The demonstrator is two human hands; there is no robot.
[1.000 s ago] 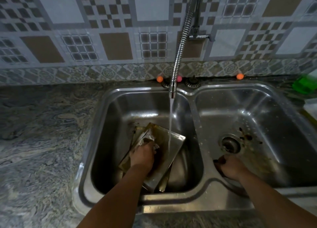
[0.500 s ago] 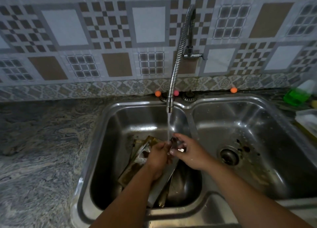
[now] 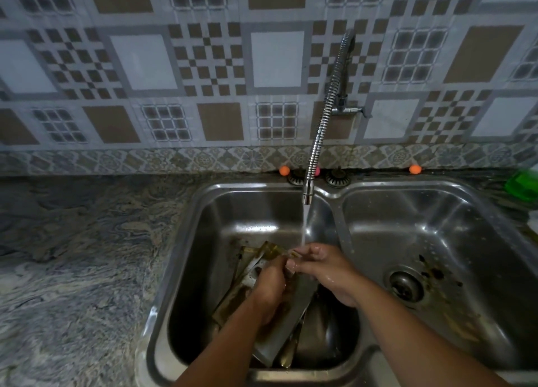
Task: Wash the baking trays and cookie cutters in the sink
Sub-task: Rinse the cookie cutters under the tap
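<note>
Several dirty metal baking trays lean stacked in the left basin of a steel double sink. Above them my two hands meet under the running water. My right hand pinches a small metal cookie cutter at its fingertips, right in the stream. My left hand has its fingers curled against the same piece from the left. Most of the cutter is hidden between the fingers.
A flexible chrome faucet arcs from the tiled wall and pours into the left basin. The right basin holds brown residue around its drain. A green bottle stands at the far right. Marbled countertop spreads to the left.
My right hand came out of the right basin with the small cutter and moved under the stream. My left hand lifted off the trays to meet it.
</note>
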